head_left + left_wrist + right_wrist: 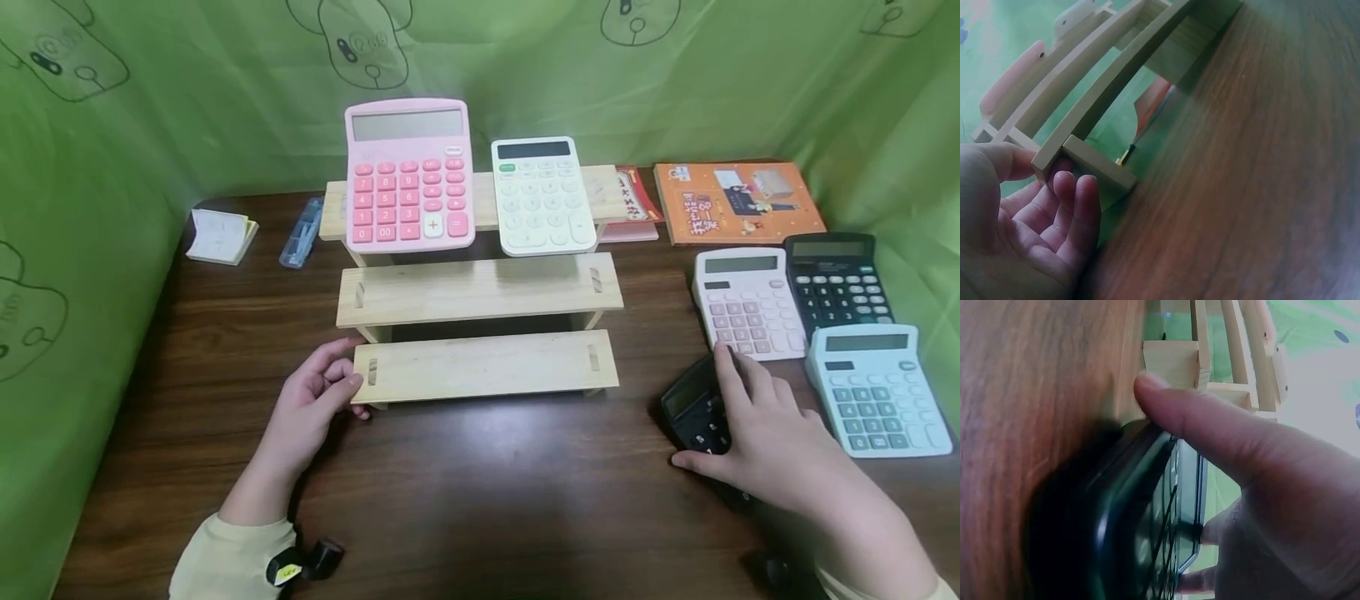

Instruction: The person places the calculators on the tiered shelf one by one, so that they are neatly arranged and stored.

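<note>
A three-step wooden display stand (483, 367) stands on the table. At its lowest step's left end, my left hand (311, 408) grips the board, thumb on top and fingers curled beneath; the left wrist view shows the fingers by the support. A pink calculator (408, 183) and a smaller white calculator (543, 196) lean on the top step. To the right, my right hand (780, 442) holds a black calculator (693, 400) across its width, thumb at the left edge and fingers at the far side. Part of that calculator is hidden under the hand.
Beyond my right hand lie a pale pink calculator (750, 304), another black calculator (840, 279) and a light blue calculator (881, 392). An orange box (738, 202) and a red booklet (636, 196) are behind. Back left are a notepad (220, 235) and a blue clear object (302, 233).
</note>
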Motion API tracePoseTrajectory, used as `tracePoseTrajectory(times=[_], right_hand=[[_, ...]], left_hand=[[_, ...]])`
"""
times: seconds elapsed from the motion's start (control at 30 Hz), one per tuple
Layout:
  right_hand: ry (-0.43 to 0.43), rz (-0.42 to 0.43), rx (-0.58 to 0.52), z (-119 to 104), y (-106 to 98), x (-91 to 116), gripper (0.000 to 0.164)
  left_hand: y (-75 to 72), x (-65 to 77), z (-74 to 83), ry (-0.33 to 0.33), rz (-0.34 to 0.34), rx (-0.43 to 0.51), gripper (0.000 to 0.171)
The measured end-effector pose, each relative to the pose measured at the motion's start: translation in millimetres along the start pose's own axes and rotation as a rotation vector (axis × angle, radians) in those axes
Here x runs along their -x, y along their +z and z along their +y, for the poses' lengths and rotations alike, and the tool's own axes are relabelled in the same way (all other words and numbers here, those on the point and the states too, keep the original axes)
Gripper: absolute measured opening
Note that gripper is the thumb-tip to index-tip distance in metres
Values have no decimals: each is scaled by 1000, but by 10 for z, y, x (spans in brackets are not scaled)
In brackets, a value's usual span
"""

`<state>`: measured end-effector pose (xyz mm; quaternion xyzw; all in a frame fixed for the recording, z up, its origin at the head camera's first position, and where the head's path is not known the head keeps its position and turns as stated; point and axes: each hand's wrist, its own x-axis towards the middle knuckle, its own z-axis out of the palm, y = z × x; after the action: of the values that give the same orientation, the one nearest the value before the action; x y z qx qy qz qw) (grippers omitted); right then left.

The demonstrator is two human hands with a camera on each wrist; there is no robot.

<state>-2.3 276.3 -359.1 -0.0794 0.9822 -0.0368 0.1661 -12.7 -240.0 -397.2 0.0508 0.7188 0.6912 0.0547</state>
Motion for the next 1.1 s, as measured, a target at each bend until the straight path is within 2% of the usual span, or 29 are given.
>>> tracePoseTrajectory(times=[0.17, 0.27, 0.33, 0.43, 0.53, 0.6, 0.73, 0.87, 1.1], right_hand=[[3, -57, 11, -31, -39, -23, 146], [-30, -66, -5, -54, -132, -6, 146], [-77, -17, -29, -88, -225, 15, 144], [-152, 104, -58, -152, -401, 2, 143], [-201, 231, -58, -252, -586, -84, 145], [-216, 277, -67, -334, -709, -163, 144], [-225, 292, -80, -527, -890, -328, 139], [-258, 287, -48, -697, -952, -460, 135], [-356, 334, -34, -908, -1032, -499, 129]], left_hand=[[9, -10, 7, -3, -13, -15, 44], [20, -27, 27, -5, -22, -19, 45], [23, -34, 39, -2, -24, -15, 44], [20, -34, 48, 5, -18, -14, 43], [19, -28, 51, 9, -4, -6, 42], [20, -23, 52, 8, 8, -5, 41], [23, -11, 38, 3, 25, 11, 41], [33, -2, 15, -9, 21, 7, 42], [28, 19, 15, -18, 35, -14, 42]])
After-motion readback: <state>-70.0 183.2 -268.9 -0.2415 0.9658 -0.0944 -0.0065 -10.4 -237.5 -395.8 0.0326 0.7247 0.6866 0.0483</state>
